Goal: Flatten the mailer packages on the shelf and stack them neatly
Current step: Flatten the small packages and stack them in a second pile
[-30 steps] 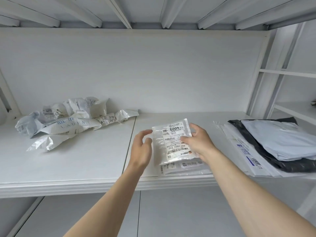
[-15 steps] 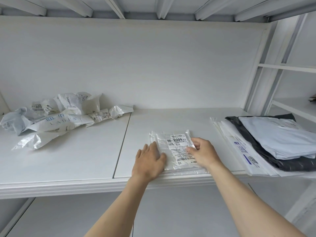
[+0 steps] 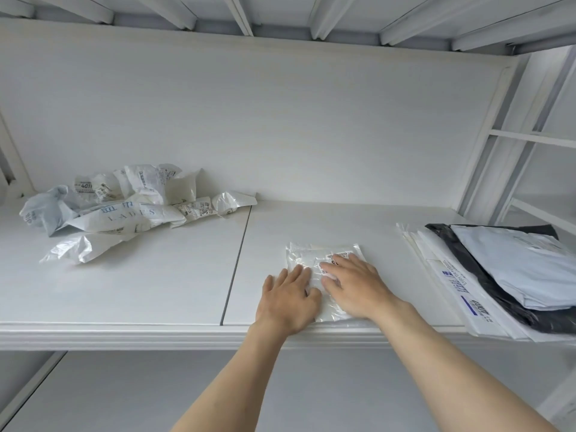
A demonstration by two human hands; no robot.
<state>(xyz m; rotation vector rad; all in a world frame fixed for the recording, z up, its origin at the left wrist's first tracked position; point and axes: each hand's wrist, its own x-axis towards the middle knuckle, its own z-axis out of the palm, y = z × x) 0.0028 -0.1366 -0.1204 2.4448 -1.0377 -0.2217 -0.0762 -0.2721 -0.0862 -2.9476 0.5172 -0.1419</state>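
Left hand (image 3: 288, 302) and right hand (image 3: 353, 286), fingers spread, palms down, pressing flat on a clear mailer (image 3: 324, 255) near the front edge of the white shelf (image 3: 140, 291). Far left, a pile of crumpled mailers (image 3: 115, 210); at right, a stack of flattened mailers (image 3: 505, 275).

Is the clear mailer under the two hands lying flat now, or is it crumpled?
Flat. The clear mailer lies spread on the shelf, with the left hand and right hand pressing it with straight fingers.
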